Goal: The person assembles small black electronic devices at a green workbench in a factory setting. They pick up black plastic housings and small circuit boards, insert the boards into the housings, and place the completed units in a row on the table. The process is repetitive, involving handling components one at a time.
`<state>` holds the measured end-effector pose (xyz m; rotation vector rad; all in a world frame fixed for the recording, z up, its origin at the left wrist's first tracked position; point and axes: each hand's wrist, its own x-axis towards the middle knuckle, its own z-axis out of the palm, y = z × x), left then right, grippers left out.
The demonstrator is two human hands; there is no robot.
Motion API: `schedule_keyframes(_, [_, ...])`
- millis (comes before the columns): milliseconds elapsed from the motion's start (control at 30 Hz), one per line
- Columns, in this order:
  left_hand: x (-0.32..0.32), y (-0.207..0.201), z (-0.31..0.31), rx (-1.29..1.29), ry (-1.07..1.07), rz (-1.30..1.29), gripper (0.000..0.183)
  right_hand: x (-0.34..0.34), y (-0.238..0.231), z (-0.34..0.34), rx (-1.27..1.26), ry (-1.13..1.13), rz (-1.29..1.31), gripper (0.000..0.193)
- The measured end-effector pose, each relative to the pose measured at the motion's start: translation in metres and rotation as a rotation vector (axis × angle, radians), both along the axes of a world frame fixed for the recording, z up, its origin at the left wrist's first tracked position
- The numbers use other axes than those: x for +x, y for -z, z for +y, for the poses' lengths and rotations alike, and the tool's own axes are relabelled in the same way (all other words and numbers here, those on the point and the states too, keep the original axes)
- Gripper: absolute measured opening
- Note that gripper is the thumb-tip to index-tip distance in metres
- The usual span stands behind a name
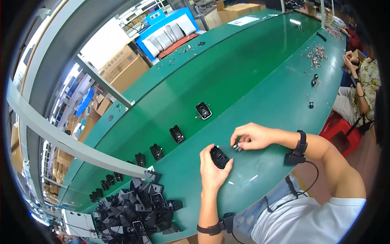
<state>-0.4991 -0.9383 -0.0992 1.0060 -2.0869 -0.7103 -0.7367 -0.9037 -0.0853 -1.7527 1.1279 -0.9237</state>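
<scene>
Green matting covers a long curved workbench [252, 69] in a factory hall, with cardboard boxes and shelving beyond its far edge. Nearest the person, at the bench's lower left, lies a heap of black plastic housings [134, 211], tumbled together and touching one another.

Just past the near edge, the left hand [213, 166] is clamped around one black housing [219, 157], fingers curled under it and thumb along its side, holding it a little above the mat with its open face up. The right hand [254, 136] has its fingertips pinched together on a small metallic part [237, 145], which sits just beside the housing's upper corner. Both wrists wear black straps with cables.

By the look of it, the step in hand is fitting that small part into the held housing; the next move would call for lining the piece up with its seat and pressing it in while the left hand keeps the housing steady.

Farther along, a row of similar housings [176, 134] runs down the mat, well apart from each other, one [203, 110] with a pale rim. Farther still, piles of small metal pieces [317, 53] lie near the right edge, where another person's hands [349, 61] work.
</scene>
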Motion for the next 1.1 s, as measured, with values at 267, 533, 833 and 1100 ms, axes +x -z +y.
schedule_keyframes(267, [-0.005, 0.004, 0.0, -0.05, 0.031, -0.024, 0.088, 0.003, 0.008, 0.002, 0.174, 0.036, -0.215, 0.027])
schedule_keyframes(533, [-0.006, 0.002, 0.001, 0.029, -0.194, 0.05, 0.088, -0.01, 0.017, 0.003, 0.47, 0.154, -0.486, 0.015])
schedule_keyframes(833, [-0.012, 0.008, 0.0, 0.052, -0.113, 0.069, 0.083, -0.012, 0.021, 0.002, 0.383, 0.13, -0.514, 0.027])
schedule_keyframes(1100, [-0.014, 0.009, -0.001, 0.046, -0.075, 0.059, 0.087, -0.015, 0.022, 0.004, 0.104, 0.135, -0.282, 0.025])
